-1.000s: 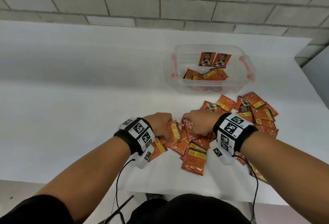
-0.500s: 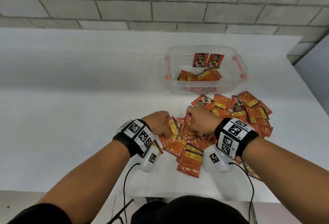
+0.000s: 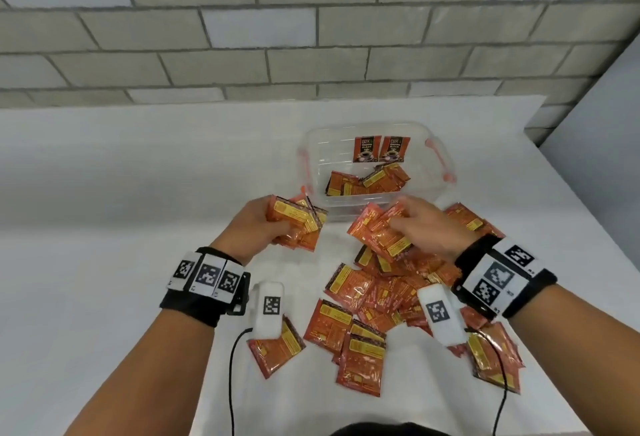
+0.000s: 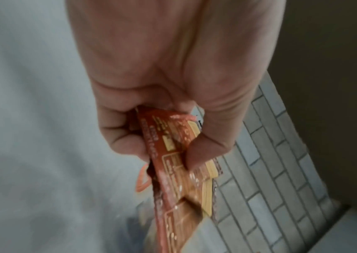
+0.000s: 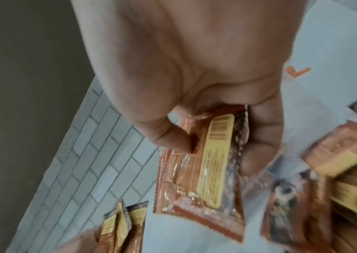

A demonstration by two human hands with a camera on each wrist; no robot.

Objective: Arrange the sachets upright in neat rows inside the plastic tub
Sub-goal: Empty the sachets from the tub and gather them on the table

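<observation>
We start with the sachets: our left hand [image 3: 258, 228] grips a small stack of sachets [image 3: 298, 224], thumb on top and fingers curled beneath, as the left wrist view confirms. Our right hand [image 3: 427, 228] pinches a second fan of sachets [image 3: 379, 233], thumb on one face and fingers behind. Both bundles are lifted off the table [image 3: 104, 228].

The plastic tub [image 3: 311, 145] sits just beyond both hands, closer to the right one. Inside it, two upright sachets [image 3: 381, 148] lean on the far wall, while a loose heap [image 3: 367, 181] lies flat near the front wall.

To do this step well, we judge that each bundle should be squared up first, edges tapped level and faces turned the same way, then lowered on edge against the two standing ones so the row keeps its support. The bundles look slippery and splayed, so a firm pinch near the middle should stop them fanning out.

What stands in the way, we think, is that flat heap in the tub: it takes up floor space the rows need and should be stood up or pushed aside first.

Below and between our wrists, many scattered sachets [image 3: 363, 300] overlap on the table, some under the right wrist camera [image 3: 441, 314]; one lies partly under the left wrist camera [image 3: 266, 311]. A grey brick wall [image 3: 311, 37] rises beyond the tub.
</observation>
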